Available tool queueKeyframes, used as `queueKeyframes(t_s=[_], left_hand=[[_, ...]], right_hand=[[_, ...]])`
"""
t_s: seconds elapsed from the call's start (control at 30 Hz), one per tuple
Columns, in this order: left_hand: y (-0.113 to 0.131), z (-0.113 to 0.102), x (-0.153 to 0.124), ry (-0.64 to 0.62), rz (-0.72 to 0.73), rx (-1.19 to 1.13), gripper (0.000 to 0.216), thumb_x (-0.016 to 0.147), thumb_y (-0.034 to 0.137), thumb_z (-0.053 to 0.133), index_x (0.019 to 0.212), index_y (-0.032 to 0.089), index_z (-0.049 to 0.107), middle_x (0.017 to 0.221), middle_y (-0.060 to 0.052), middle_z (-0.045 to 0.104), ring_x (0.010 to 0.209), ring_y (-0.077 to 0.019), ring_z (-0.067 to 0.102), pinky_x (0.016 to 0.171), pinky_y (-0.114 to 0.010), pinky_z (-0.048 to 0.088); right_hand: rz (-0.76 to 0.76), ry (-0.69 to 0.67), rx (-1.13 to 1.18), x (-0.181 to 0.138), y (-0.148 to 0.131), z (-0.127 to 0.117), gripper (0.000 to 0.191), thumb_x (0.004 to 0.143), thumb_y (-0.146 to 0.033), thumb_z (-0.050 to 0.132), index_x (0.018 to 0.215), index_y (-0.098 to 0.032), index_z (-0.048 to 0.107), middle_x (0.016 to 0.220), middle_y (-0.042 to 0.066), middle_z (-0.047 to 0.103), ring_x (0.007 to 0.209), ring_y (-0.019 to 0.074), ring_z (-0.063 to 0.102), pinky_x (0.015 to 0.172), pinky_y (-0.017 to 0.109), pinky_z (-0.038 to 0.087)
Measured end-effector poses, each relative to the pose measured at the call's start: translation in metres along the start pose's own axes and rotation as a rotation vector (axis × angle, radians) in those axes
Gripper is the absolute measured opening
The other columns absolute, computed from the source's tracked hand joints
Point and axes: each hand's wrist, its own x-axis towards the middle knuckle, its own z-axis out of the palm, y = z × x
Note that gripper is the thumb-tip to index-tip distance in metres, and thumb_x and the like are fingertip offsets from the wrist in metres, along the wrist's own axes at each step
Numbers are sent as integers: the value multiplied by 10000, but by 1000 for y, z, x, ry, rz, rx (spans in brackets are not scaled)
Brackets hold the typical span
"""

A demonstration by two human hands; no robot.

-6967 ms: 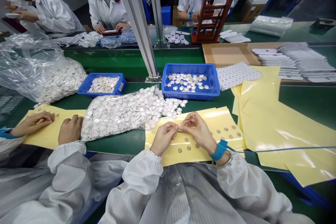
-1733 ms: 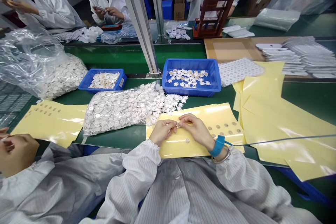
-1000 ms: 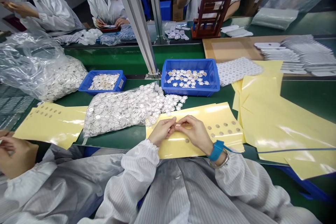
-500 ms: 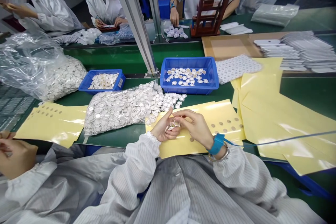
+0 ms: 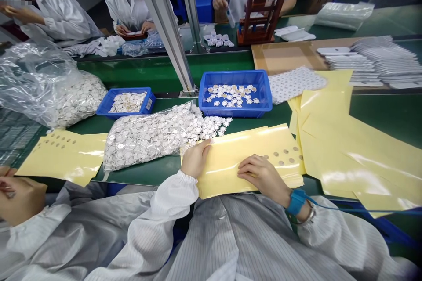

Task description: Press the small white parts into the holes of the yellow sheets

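A yellow sheet [image 5: 227,158] with rows of small grey-brown round stickers lies in front of me, on top of other sheets. My left hand [image 5: 197,156] is curled, back up, over the sheet's left side. A bit of white shows at its thumb tip; the rest of its grip is hidden. Above the sheet's middle, just left of the stickers [image 5: 285,153], my right hand [image 5: 262,175] has its fingers drawn together; what lies in them is hidden. Beyond the left hand, small white round pieces [image 5: 216,126] spill from a clear bag [image 5: 145,140].
A blue bin [image 5: 235,109] with scattered white pieces stands behind the sheet; a smaller blue bin [image 5: 125,112] is left. More yellow sheets [image 5: 356,153] spread right. A metal post [image 5: 168,30] rises behind. A co-worker's hand [image 5: 23,197] is at left; others sit opposite.
My hands have parted. The left, which cupped several white pieces palm up, has turned over. The right has moved right and down to the sheet.
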Motion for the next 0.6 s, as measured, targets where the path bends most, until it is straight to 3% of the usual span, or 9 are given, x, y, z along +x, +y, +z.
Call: queueKeyframes(t_s=[0.17, 0.43, 0.53, 0.6], left_hand=[[4, 3, -3, -9, -12, 231, 399, 894, 323, 436, 1277, 262, 530, 1143, -49, 656, 945, -247, 630, 769, -318, 460], [6, 5, 8, 69, 42, 359, 334, 927, 314, 366, 1125, 241, 624, 1090, -57, 668, 870, -221, 643, 718, -301, 442], [10, 2, 6, 132, 63, 227, 321, 917, 291, 377, 1062, 205, 650, 1020, -78, 677, 854, -214, 632, 724, -298, 427], [17, 0, 0, 140, 40, -60, 285, 889, 312, 432, 961, 180, 674, 886, -68, 684, 796, -186, 617, 701, -272, 422]], right_hand=[[46, 18, 82, 2, -2, -1, 72, 833, -241, 620, 769, -209, 627, 875, 33, 646, 855, 192, 574, 747, 354, 455], [79, 28, 119, 2, -1, 1, 93, 813, -231, 640, 724, -207, 642, 930, 45, 640, 897, 207, 574, 789, 380, 448], [135, 30, 232, 5, -1, -2, 104, 801, -261, 652, 717, -200, 637, 911, 50, 646, 900, 211, 581, 818, 391, 447], [194, 48, 360, 7, -1, -6, 125, 783, -305, 666, 726, -196, 640, 899, 52, 647, 896, 207, 589, 839, 384, 454]])
